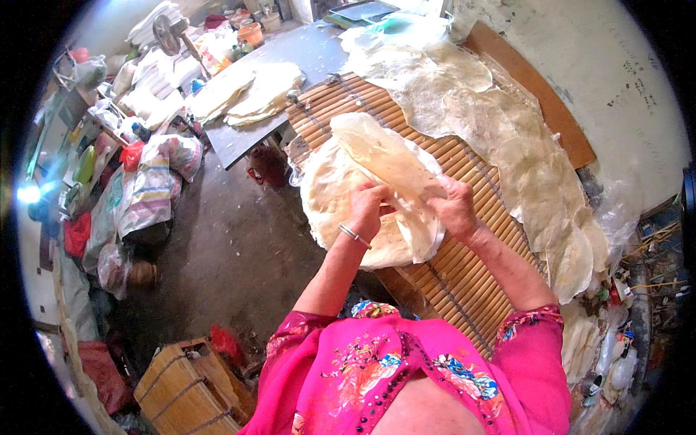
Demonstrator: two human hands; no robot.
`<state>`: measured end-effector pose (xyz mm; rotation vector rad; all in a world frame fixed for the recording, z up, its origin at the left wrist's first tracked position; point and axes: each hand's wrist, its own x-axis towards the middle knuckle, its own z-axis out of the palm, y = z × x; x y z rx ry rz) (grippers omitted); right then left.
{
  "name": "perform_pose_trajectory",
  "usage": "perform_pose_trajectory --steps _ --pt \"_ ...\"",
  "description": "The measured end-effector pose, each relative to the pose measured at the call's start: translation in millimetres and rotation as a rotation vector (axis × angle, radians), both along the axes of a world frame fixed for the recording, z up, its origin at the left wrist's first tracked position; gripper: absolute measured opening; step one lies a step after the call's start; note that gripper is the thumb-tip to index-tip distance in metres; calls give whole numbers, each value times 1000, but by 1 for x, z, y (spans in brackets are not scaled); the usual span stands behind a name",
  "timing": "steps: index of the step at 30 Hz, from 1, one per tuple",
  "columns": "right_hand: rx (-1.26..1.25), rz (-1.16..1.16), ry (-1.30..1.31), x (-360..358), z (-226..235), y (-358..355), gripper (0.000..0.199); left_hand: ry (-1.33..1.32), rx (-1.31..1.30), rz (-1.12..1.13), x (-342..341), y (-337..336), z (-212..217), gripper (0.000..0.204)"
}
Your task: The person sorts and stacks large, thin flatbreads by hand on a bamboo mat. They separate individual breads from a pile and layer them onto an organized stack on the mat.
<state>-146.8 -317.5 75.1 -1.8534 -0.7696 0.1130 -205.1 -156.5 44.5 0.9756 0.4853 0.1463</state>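
slatted matting (pixel 471 290) crosses a cluttered workroom, with a dark table (pixel 312 52) beyond it at far left. at centre, a thin pale sheet (pixel 384 156) lies partly lifted and folded over a round pile (pixel 324 199); the left hand (pixel 369 209) has its fingers curled closed on the sheet's left edge, the right hand (pixel 455 209) pinches the right edge, fingertips partly hidden. overlapping sheets (pixel 518 156) already line the matting's right side; the held sheet, apparently not yet free, and the pile seem left to handle.

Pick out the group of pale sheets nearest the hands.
The round pile, with the left hand over it and right hand by its edge; the sheets on the grey table and the overlapping row lie farther off.
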Motion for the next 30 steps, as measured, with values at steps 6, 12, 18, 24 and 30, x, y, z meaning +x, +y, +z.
perform_pose_trajectory --steps 6,12,18,24,30 --pt "243 -132 314 48 29 -29 21 79 -202 232 -14 31 -50 8" --pt "265 -419 156 98 82 -56 27 200 -315 415 -43 65 -88 19" --pt "181 -377 107 141 126 -85 27 268 -189 358 -45 78 -90 21" --pt "-171 -269 -219 139 139 -58 27 376 1053 378 -40 93 -74 22" --pt "-131 -116 -150 122 159 -30 23 -121 417 193 -13 82 -37 20"
